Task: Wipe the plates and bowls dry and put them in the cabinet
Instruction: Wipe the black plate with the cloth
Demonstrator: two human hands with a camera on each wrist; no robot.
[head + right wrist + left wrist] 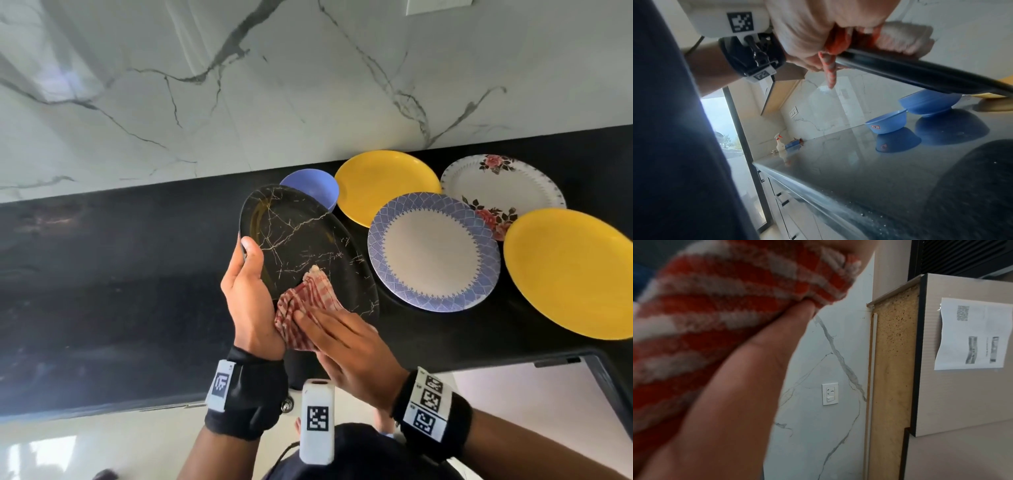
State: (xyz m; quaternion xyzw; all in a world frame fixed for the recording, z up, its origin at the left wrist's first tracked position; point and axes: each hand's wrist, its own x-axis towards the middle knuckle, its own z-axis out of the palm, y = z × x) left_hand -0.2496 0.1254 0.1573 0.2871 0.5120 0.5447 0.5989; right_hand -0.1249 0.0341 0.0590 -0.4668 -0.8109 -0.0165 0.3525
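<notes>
My left hand (251, 263) grips a black plate (301, 236) veined like marble by its left rim, thumb on top, and holds it tilted above the black counter (120, 274). With flat fingers, my right hand (325, 325) presses a red-and-white checked cloth (305, 301) onto the plate's near part. In the left wrist view the cloth (715, 305) fills the frame beside my palm. The right wrist view shows the plate (920, 71) from below, with the cloth bunched at its edge.
On the counter lie a blue bowl (315, 186), a yellow plate (383, 185), a blue-patterned plate (433, 251), a floral plate (503, 185) and a second yellow plate (572, 270). A smaller blue bowl (888, 121) and a spray bottle (780, 144) stand farther left. A wall cabinet (962, 394) hangs nearby.
</notes>
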